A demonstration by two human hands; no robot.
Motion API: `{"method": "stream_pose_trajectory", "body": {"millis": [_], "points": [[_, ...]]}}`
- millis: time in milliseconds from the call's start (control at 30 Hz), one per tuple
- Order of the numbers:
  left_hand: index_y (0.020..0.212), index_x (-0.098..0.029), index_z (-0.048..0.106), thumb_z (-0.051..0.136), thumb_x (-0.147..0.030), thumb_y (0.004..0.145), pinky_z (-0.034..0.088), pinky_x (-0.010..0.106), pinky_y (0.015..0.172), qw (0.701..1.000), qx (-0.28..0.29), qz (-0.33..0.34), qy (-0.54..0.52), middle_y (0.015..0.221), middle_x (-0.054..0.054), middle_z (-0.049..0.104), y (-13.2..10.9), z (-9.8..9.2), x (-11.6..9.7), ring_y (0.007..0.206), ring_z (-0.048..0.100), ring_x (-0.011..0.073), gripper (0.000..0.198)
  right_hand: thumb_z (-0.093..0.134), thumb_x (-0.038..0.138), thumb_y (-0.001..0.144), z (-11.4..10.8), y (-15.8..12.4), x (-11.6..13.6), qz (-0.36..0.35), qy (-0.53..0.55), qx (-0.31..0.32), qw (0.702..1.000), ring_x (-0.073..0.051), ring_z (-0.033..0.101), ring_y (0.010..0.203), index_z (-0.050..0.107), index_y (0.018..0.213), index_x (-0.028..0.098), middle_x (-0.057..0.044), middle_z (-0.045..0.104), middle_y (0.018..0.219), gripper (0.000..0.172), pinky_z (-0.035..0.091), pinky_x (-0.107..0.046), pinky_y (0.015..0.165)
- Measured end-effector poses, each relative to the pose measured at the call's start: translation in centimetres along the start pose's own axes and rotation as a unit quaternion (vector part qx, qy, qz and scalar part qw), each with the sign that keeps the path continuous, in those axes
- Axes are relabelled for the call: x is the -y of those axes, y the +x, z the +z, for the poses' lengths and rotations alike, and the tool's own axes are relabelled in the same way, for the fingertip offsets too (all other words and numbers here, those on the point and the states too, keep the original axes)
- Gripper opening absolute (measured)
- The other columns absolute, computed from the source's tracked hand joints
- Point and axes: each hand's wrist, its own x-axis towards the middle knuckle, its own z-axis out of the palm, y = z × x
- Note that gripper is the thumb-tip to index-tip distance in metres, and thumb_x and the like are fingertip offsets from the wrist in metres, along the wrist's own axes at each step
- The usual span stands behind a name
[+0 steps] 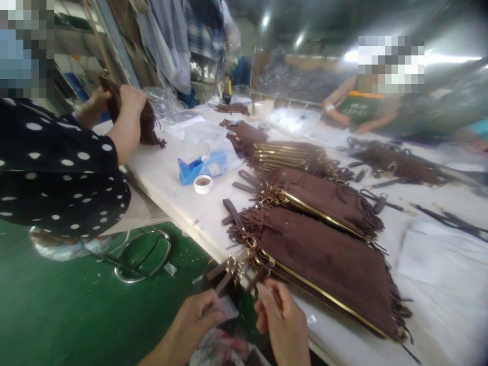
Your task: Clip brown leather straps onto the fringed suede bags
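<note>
At the near edge of the table, my left hand [198, 317] is closed with thumb and fingers pinching a small clear plastic piece [230, 308]. Close beside it, my right hand [281, 316] pinches the end of a dark brown strap [257, 279]. That strap hangs by gold clasps [237, 264] at the corner of a pile of brown fringed bags [328, 269], whose gold zips face me. More brown straps dangle off the table edge just above my left hand. The exact grip of my right fingertips is partly hidden.
Further stacks of brown bags [292, 155] lie along the white table [183, 203]. A blue tape dispenser [190, 170] and a white tape roll [203, 184] sit left. One co-worker in a dotted sleeve [57, 168] handles a brown bag; another person works across the table.
</note>
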Motion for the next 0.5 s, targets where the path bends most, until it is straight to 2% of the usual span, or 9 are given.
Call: {"method": "stream_pose_trajectory", "body": {"millis": [67,133,200,267,400,500], "points": [[0.077,-0.016,0.064,0.059,-0.018,0.082,0.044,0.024,0.071,0.999,0.018,0.027,-0.009,0.078,0.001,0.064,0.2,0.2,-0.8,0.075,0.059,0.0169,0.007,0.06,0.065,0.081,0.4,0.2,0.2,0.013,0.028,0.005,0.999,-0.011,0.051,0.037,0.059,0.091,0.02,0.002,0.062,0.057,0.046,0.037,-0.02,0.038],[0.08,-0.017,0.066,0.058,-0.015,0.083,0.046,0.026,0.083,0.997,0.029,0.072,-0.008,0.096,0.004,0.068,0.7,0.3,-1.8,0.089,0.062,0.0192,0.008,0.062,0.065,0.08,0.7,0.2,0.1,0.03,0.049,0.009,0.998,-0.01,0.049,0.037,0.059,0.086,0.02,0.002,0.063,0.056,0.045,0.034,-0.019,0.038],[0.083,-0.018,0.067,0.059,-0.014,0.083,0.043,0.029,0.095,0.993,0.025,0.117,0.014,0.118,0.007,0.064,1.4,0.3,-2.7,0.109,0.058,0.0223,0.009,0.062,0.064,0.08,0.8,0.1,-0.2,0.032,0.048,0.009,0.998,-0.01,0.047,0.037,0.059,0.082,0.02,0.002,0.062,0.055,0.044,0.033,-0.019,0.039],[0.086,-0.019,0.067,0.058,-0.014,0.085,0.039,0.031,0.102,0.986,0.023,0.155,0.064,0.129,0.008,0.059,2.2,0.4,-3.4,0.122,0.051,0.0239,0.01,0.061,0.062,0.082,0.6,0.0,-0.4,0.01,0.021,0.002,1.0,-0.01,0.048,0.039,0.061,0.083,0.02,0.004,0.058,0.051,0.042,0.035,-0.02,0.042],[0.086,-0.02,0.065,0.058,-0.012,0.087,0.04,0.032,0.101,0.962,0.045,0.199,0.182,0.128,0.006,0.06,3.4,1.4,-4.0,0.118,0.054,0.0227,0.01,0.053,0.061,0.088,-0.1,0.0,-0.4,-0.035,-0.044,-0.006,0.998,-0.013,0.047,0.043,0.066,0.095,0.022,0.006,0.049,0.044,0.042,0.036,-0.022,0.046],[0.086,-0.019,0.063,0.054,-0.013,0.09,0.044,0.035,0.094,0.942,0.02,0.228,0.244,0.115,0.007,0.065,3.8,2.2,-4.3,0.108,0.057,0.0234,0.011,0.051,0.061,0.089,-0.4,0.0,-0.2,-0.052,-0.064,-0.004,0.997,-0.014,0.048,0.044,0.068,0.096,0.022,0.005,0.052,0.048,0.043,0.037,-0.023,0.046]]}}
